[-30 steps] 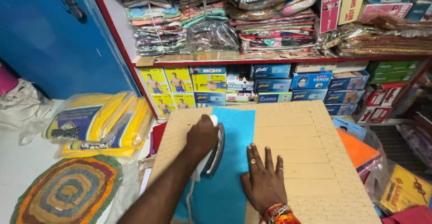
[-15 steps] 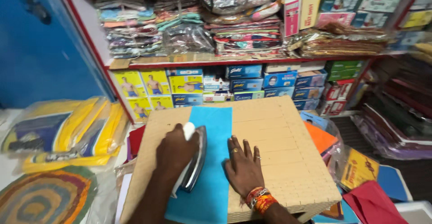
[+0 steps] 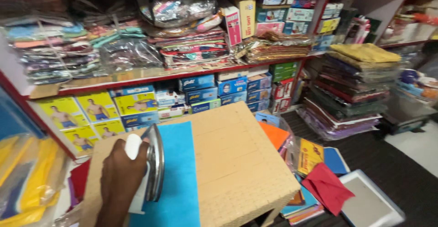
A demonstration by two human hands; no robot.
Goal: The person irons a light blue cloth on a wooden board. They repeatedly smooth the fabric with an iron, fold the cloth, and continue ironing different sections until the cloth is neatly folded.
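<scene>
Gone from view since half a second ago: right hand, earlier flat on the blue cloth [image 3: 175, 181]. Also shifted right, the whole view. Now only left hand [image 3: 121, 179] seen, closed around the white handle of an iron [image 3: 150, 170]. Iron tilted on its edge, metal sole turned right, touching the left border of the cloth. Cloth spread on the tan bench [image 3: 237, 163]. Far behind, shelves with boxes [image 3: 196, 88] and packed fabrics [image 3: 191, 47]. Right, on floor, a red cloth [image 3: 326, 186].
</scene>
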